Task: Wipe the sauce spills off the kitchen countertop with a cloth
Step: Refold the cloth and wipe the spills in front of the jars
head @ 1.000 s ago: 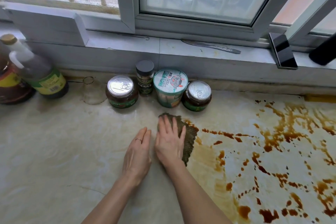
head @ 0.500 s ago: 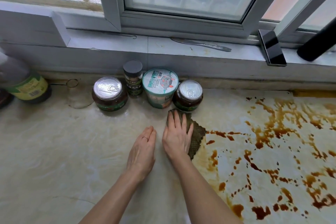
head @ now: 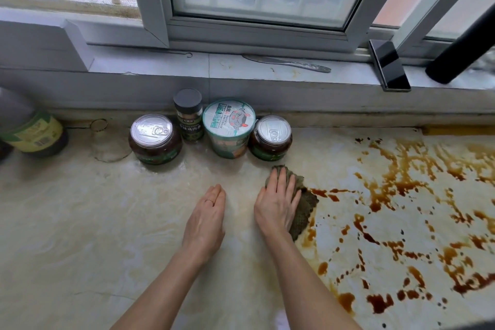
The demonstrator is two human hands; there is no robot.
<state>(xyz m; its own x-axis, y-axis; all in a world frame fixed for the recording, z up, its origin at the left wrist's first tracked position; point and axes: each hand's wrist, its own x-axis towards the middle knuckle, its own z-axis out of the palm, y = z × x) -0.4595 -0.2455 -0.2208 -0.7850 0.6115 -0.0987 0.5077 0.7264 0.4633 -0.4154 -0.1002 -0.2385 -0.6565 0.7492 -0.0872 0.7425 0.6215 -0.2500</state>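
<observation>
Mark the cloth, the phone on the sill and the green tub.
cloth (head: 306, 210), head view, bare weave near its right edge.
phone (head: 389, 67), head view, middle of its dark screen.
green tub (head: 228, 118), head view, centre of its lid.

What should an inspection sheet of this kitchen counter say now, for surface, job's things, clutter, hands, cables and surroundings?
Surface: pale marbled countertop; brown sauce spills cover its right part, while the left part shows none.
Job's things: dark green cloth lies flat at the spills' left edge.
Clutter: left jar, spice bottle, green cup and right jar stand along the back wall; large bottle at far left.
Hands: right hand presses flat on the cloth; left hand rests flat on bare counter.
Cables: nothing seen.
Surroundings: window sill holds a knife and a phone.
</observation>
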